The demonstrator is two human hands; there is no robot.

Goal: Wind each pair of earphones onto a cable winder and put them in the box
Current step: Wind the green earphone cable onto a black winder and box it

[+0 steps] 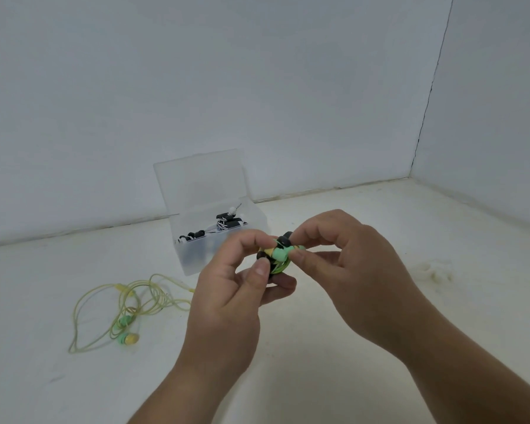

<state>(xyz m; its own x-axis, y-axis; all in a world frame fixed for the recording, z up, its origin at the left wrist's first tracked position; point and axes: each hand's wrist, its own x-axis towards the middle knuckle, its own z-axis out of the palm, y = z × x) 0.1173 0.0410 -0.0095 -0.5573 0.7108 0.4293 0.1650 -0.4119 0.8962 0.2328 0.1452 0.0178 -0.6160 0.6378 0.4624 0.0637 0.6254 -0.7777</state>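
Note:
Both hands meet above the table's middle. My left hand grips a black cable winder wrapped in green cord. My right hand pinches a mint-green earbud of those green earphones against the winder. Behind the hands stands a clear plastic box with its lid up; inside lie black winders wound with black-and-white earphones. A loose yellow-green pair of earphones lies tangled on the table at the left.
White walls close off the back and the right side, meeting in a corner at the far right. A small pale object lies on the table to the right of my hands.

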